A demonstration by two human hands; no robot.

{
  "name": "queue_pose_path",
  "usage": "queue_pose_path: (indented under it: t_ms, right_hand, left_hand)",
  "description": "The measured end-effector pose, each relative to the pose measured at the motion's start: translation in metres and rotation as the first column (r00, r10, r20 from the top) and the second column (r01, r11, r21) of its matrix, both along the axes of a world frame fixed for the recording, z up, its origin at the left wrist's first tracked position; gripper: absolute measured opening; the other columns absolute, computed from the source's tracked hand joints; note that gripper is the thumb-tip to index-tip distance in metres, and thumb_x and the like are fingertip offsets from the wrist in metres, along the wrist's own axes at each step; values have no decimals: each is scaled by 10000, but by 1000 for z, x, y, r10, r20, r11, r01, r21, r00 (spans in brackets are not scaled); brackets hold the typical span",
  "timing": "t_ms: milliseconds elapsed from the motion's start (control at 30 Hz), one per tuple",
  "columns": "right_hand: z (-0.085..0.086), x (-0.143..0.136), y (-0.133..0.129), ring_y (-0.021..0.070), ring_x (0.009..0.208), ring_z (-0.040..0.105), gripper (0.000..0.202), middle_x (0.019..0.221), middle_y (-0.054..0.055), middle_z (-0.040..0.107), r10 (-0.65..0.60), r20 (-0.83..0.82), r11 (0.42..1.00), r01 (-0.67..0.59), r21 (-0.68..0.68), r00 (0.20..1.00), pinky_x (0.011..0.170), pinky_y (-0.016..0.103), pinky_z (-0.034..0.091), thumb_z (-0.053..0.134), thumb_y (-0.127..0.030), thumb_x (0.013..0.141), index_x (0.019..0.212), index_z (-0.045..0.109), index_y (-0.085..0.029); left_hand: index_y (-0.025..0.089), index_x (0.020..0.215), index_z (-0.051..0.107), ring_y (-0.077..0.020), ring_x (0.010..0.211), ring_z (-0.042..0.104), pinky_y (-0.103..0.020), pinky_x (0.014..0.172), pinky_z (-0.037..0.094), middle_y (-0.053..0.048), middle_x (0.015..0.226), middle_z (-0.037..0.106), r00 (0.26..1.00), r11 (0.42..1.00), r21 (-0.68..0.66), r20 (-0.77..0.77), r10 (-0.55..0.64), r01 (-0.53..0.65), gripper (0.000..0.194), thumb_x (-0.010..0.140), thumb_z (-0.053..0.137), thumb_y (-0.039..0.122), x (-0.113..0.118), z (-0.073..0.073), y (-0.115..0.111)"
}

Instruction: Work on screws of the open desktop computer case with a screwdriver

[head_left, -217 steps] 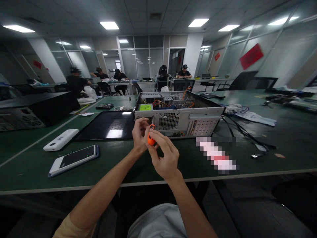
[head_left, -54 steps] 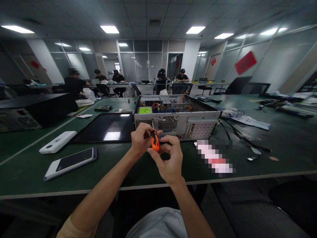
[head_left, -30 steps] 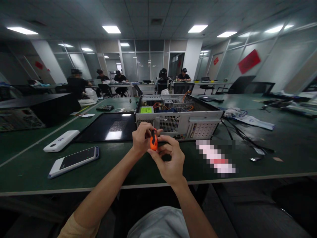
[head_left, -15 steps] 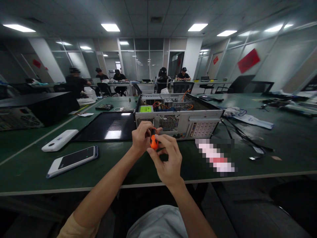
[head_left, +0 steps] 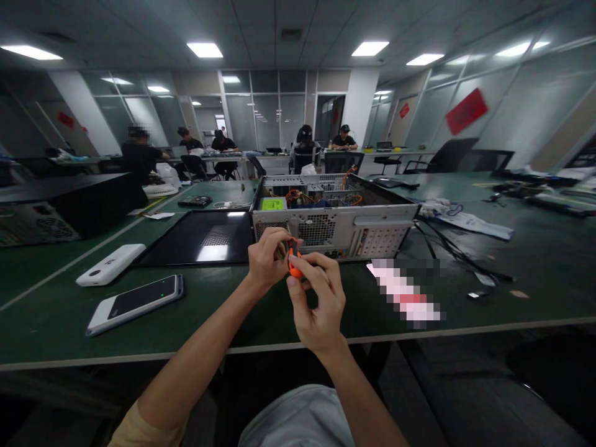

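An orange and black screwdriver (head_left: 295, 268) is held between both hands, its handle end towards me and its far end hidden by fingers. My right hand (head_left: 320, 295) pinches the handle with thumb and fingertips. Curled around its forward part is my left hand (head_left: 268, 257), which hides what its fingertips touch. Just beyond the hands lies an open computer case (head_left: 316, 226), its perforated grey panel facing me. Inside the case show coloured cables and a bright green label (head_left: 274, 203). Whether the screwdriver's tip touches the panel cannot be made out.
Left of the case lies a black side panel (head_left: 200, 239), with a white power bank (head_left: 110, 265) and a phone-like device (head_left: 135, 304) nearer. Another computer (head_left: 60, 208) stands far left. Black cables (head_left: 465, 261) and gloves (head_left: 470, 220) lie right. Several people sit at back tables.
My right hand and the screwdriver handle have shifted slightly right, and the handle has tilted. My left hand stays nearly in place. The view has moved a little.
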State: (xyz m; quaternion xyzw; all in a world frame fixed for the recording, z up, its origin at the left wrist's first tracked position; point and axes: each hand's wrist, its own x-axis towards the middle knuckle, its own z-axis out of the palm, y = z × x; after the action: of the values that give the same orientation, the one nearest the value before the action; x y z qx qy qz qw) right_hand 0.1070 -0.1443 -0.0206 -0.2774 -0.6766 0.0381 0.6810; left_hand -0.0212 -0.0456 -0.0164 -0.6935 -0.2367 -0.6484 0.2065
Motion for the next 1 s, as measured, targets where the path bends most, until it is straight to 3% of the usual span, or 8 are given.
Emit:
queue_pose_path:
  t_ms: [100, 233, 367, 533, 667, 867, 1000]
  right_hand:
    - [1, -2, 0, 152, 926, 680, 319, 1211, 78, 620, 28, -13, 999, -29, -22, 1000, 654, 247, 623, 629, -180, 961, 1269, 652, -261]
    - [0, -5, 3, 120, 791, 679, 270, 1139, 52, 649, -17, -131, 994, 2, -110, 991, 563, 209, 592, 719, -288, 928, 1186, 648, -256]
    - [-3, -6, 5, 107, 722, 684, 256, 1064, 28, 684, -1, -236, 987, -37, -156, 972, 547, 204, 568, 774, -301, 888, 1094, 638, -233]
    - [-4, -3, 4, 157, 881, 716, 203, 1149, 70, 699, -19, -124, 1000, 16, -19, 992, 619, 243, 609, 739, -194, 914, 1108, 703, -242]
    - [-2, -1, 4, 120, 789, 679, 252, 1100, 46, 650, -84, -99, 995, 90, 54, 992, 607, 241, 604, 723, -147, 920, 1133, 738, -281]
    - [-8, -4, 7, 182, 917, 732, 433, 1176, 81, 714, -42, -86, 995, 49, 88, 995, 674, 284, 643, 681, -103, 920, 1319, 618, -258]
    - [-14, -5, 9, 198, 974, 750, 341, 1224, 99, 722, -10, -100, 995, 20, 99, 995, 705, 306, 660, 621, -95, 945, 1254, 608, -239]
  left_hand:
    - [198, 962, 579, -35, 552, 533, -147, 504, 451, 14, 893, 658, 1000, 1000, 7, 22, 11, -11, 230, 899, 764, 317, 1, 0, 1]
    - [191, 955, 589, -25, 523, 535, -137, 473, 440, 8, 904, 664, 1000, 1000, -7, 5, -12, 12, 219, 934, 722, 363, 1, 0, 0]
    - [186, 935, 584, -22, 519, 533, -127, 452, 423, 10, 890, 658, 1000, 999, -32, 4, -18, 18, 243, 928, 727, 382, 1, 1, -1]
    - [193, 950, 574, -19, 539, 518, -123, 466, 418, 13, 914, 646, 999, 998, -24, -3, -50, 50, 214, 890, 762, 276, -1, 0, 0]
    - [195, 975, 577, -25, 541, 527, -130, 462, 426, 9, 920, 652, 999, 999, -29, -15, -30, 30, 174, 902, 727, 243, -1, 0, 0]
    - [192, 947, 572, -23, 531, 531, -135, 464, 428, 19, 896, 649, 999, 999, -18, 17, -30, 30, 240, 875, 781, 286, -1, -1, 2]
    - [193, 971, 578, -24, 532, 542, -142, 470, 437, 9, 918, 659, 1000, 1000, -27, 3, -12, 12, 257, 877, 785, 313, -2, -2, 2]
